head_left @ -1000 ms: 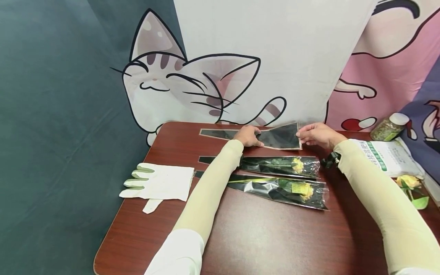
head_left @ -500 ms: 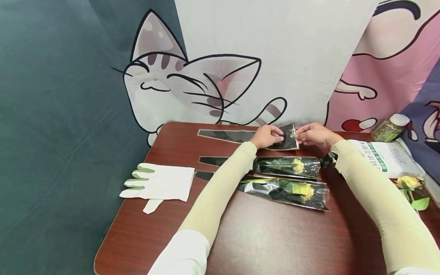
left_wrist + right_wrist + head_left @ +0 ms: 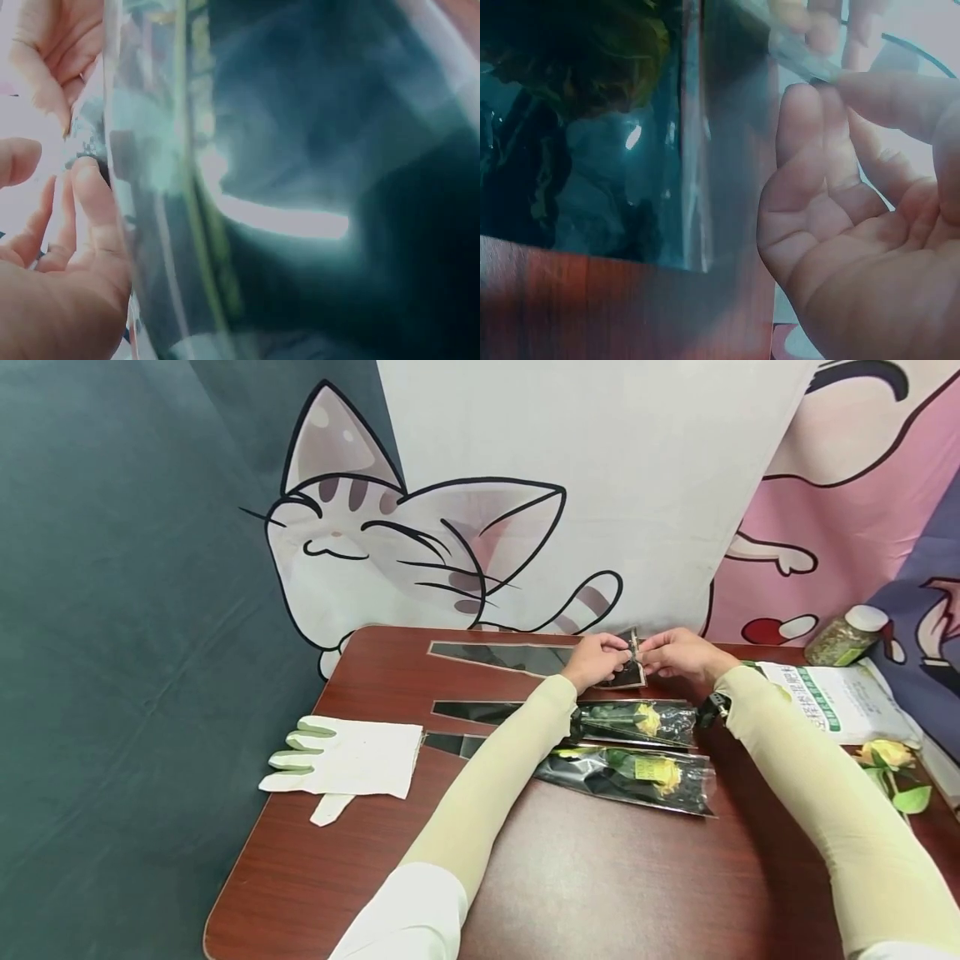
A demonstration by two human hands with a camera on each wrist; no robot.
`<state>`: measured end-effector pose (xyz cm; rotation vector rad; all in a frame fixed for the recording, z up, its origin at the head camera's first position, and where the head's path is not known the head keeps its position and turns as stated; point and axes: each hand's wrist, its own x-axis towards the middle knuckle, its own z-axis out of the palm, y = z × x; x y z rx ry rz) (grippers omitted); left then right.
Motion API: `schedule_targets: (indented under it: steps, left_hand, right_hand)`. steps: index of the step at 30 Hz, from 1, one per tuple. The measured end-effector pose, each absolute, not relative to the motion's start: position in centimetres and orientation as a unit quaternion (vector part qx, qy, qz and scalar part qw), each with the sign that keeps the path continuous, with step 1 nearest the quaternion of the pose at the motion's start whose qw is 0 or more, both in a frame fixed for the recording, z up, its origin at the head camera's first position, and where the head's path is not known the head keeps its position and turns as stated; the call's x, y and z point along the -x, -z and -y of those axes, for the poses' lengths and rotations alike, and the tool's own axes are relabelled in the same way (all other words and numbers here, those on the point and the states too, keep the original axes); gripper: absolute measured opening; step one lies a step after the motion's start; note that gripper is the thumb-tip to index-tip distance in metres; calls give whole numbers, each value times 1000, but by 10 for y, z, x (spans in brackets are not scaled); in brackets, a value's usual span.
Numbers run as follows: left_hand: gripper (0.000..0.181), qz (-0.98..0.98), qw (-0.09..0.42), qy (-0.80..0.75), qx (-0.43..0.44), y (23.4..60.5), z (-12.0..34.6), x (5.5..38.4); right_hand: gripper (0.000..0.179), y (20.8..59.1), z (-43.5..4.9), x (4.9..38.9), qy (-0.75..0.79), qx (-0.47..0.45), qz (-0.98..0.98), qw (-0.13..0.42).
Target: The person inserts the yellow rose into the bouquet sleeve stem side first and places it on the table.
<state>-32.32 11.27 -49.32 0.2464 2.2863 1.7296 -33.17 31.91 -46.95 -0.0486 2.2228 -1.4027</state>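
Observation:
A tapered black flower sleeve [image 3: 495, 656] with a pale border lies along the table's far edge. At its wide end my left hand [image 3: 594, 660] pinches the mouth, its fingertips close to those of my right hand [image 3: 678, 655]. My right thumb and index finger pinch the edge of that same mouth, which shows bunched between both hands. Nearer me lie two sleeved yellow roses, an upper one [image 3: 647, 720] and a lower one [image 3: 660, 772]. A glossy sleeve [image 3: 315, 150] fills much of the left wrist view; in the right wrist view, a sleeved rose [image 3: 577, 187] lies beside my right hand [image 3: 870, 225].
White gloves [image 3: 360, 758] lie at the table's left. To the right are a printed white bag [image 3: 840, 702], a lidded jar [image 3: 847, 639] and a loose yellow rose [image 3: 891, 758]. A cat-print cloth [image 3: 637, 460] hangs behind the brown table [image 3: 585, 877].
My left hand has slid right along the sleeve from its middle to its mouth, which is now bunched between both hands. My right hand has shifted slightly left.

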Motion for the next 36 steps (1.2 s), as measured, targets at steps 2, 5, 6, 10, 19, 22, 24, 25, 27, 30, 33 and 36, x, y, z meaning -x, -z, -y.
schedule_targets:
  steps: [2,5,6,10,19,22,24,25,27,30,33,36]
  left_hand:
    - [13,-783,134,-604,-70,493,-114,322]
    - [16,-790,131,-597,-48,492,-116,320]
    - [18,-794,130,-593,-40,492,-116,319]
    - [27,-802,132,-582,-19,493,-117,318]
    - [29,-804,137,-579,-6,497,-116,322]
    - [27,-796,138,-589,5,494,-115,321]
    - [25,-794,137,-592,9,494,-116,321]
    - [24,-795,137,-591,11,493,-116,321]
    - [22,-797,137,-588,8,494,-116,321]
    - [19,-801,137,-583,1,494,-117,322]
    - [20,-808,135,-573,-9,494,-117,320]
    - [20,-824,129,-552,-19,492,-117,317]
  right_hand:
    - [15,472,-318,333,509,18,-824,249]
    - [14,473,-315,333,495,22,-834,241]
    - [14,472,-313,333,490,25,-838,238]
    - [14,466,-307,328,470,34,-852,231]
    - [21,466,-304,331,435,59,-869,229]
    - [26,467,-306,331,435,53,-870,228]
    - [31,467,-307,330,431,54,-872,227]
    - [33,467,-308,330,430,54,-872,226]
    - [35,468,-312,330,425,55,-875,226]
    - [35,471,-316,330,424,54,-876,225]
    - [30,474,-319,331,430,49,-873,227]
    - [28,477,-321,332,434,49,-871,227]
